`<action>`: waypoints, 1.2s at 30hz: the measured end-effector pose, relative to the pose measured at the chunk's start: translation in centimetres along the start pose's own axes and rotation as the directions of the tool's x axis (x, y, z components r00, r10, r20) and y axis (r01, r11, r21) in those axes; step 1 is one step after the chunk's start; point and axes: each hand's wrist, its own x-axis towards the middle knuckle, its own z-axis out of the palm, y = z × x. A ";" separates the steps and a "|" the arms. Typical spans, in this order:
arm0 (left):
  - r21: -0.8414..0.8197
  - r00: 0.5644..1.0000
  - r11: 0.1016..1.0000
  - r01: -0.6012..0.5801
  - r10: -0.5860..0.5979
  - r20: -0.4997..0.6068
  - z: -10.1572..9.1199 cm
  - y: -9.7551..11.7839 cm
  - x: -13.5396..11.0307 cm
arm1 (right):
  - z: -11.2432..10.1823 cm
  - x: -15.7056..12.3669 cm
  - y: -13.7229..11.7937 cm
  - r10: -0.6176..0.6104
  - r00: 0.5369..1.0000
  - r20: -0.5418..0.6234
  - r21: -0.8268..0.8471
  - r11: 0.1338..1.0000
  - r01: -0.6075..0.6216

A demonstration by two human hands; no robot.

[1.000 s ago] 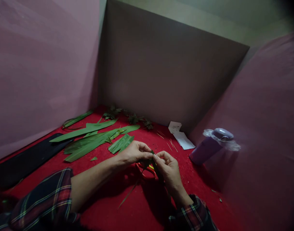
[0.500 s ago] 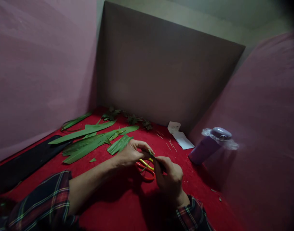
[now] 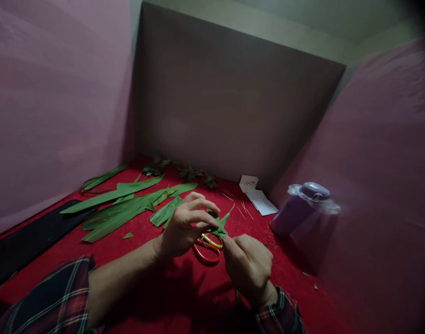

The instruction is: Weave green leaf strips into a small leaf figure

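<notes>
Leaf [image 3: 220,226]: we lift it higher; its points now spread.
Hands: left hand [image 3: 184,227] and right hand [image 3: 249,266] pinch it.
Fold: taking shape.

Craft booth: pink partition walls [image 3: 52,93], red cloth table [image 3: 170,297], cut leaves [image 3: 122,204], scissors [image 3: 207,248].

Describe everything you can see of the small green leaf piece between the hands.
The leaf piece is small, dark green and folded, with pointed strips sticking up. It looks like fresh leaf blade. The left hand and the right hand both pinch it, over the red-handled scissors on the red cloth. Finer detail is too dim to tell.
</notes>
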 end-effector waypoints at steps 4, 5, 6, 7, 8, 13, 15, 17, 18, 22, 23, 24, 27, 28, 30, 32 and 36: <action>-0.015 1.000 1.000 0.008 -0.008 0.023 0.0 -0.1 0.0 | 0.1 0.2 -0.1 0.036 0.999 -0.018 0.037 0.999 -0.035; -0.023 0.999 0.999 0.021 -0.021 0.037 0.0 -0.1 0.0 | 0.1 0.2 -0.2 0.055 0.998 -0.024 0.054 0.997 -0.054; -0.026 0.998 0.999 0.037 -0.036 0.052 0.0 -0.1 0.0 | 0.2 0.2 -0.3 0.080 0.996 -0.029 0.077 0.994 -0.078; -0.022 0.997 0.998 0.055 -0.054 0.062 0.1 -0.2 -0.1 | 0.2 0.2 -0.4 0.116 0.993 -0.030 0.106 0.988 -0.113; -0.011 0.995 0.997 0.074 -0.073 0.065 0.1 -0.2 -0.1 | 0.3 0.2 -0.5 0.169 0.985 -0.028 0.143 0.976 -0.164; -0.032 0.962 0.962 0.271 -0.270 0.033 0.4 -0.1 -0.1 | 0.7 0.2 -1.4 0.552 0.821 0.148 0.419 0.717 -0.558; -0.131 0.914 0.904 0.407 -0.402 0.061 0.5 -0.1 0.0 | 1.0 0.3 -1.5 0.664 0.702 0.258 0.513 0.521 -0.682; -0.203 0.855 0.831 0.518 -0.502 0.128 0.5 -0.1 0.1 | 1.3 0.4 -1.5 0.728 0.598 0.336 0.570 0.348 -0.744; -0.212 0.830 0.803 0.557 -0.534 0.159 0.5 -0.1 0.1 | 1.4 0.5 -1.5 0.744 0.560 0.365 0.588 0.282 -0.758; -0.170 0.783 0.767 0.619 -0.586 0.208 0.5 0.0 0.4 | 1.7 0.5 -1.4 0.750 0.492 0.442 0.623 0.137 -0.770; -0.171 0.779 0.763 0.623 -0.589 0.213 0.5 0.0 0.4 | 1.7 0.5 -1.4 0.748 0.485 0.452 0.627 0.119 -0.770; -0.175 0.776 0.759 0.628 -0.592 0.218 0.5 0.0 0.5 | 1.7 0.5 -1.5 0.748 0.480 0.459 0.629 0.108 -0.770; -0.188 0.765 0.743 0.642 -0.607 0.215 0.6 0.1 0.5 | 1.7 0.5 -1.5 0.748 0.471 0.467 0.625 0.097 -0.774; -0.189 0.759 0.736 0.650 -0.615 0.215 0.6 0.0 0.5 | 1.7 0.5 -1.6 0.748 0.469 0.470 0.624 0.094 -0.775; -0.191 0.742 0.718 0.669 -0.631 0.227 0.6 0.0 0.5 | 1.9 0.4 -1.6 0.745 0.468 0.475 0.627 0.087 -0.774; -0.190 0.735 0.712 0.676 -0.635 0.239 0.6 -0.1 0.4 | 2.0 0.2 -1.6 0.742 0.470 0.479 0.630 0.083 -0.772; -0.169 0.777 0.762 0.625 -0.590 0.219 0.6 -0.4 0.1 | 2.2 0.0 -1.7 0.748 0.473 0.466 0.632 0.093 -0.769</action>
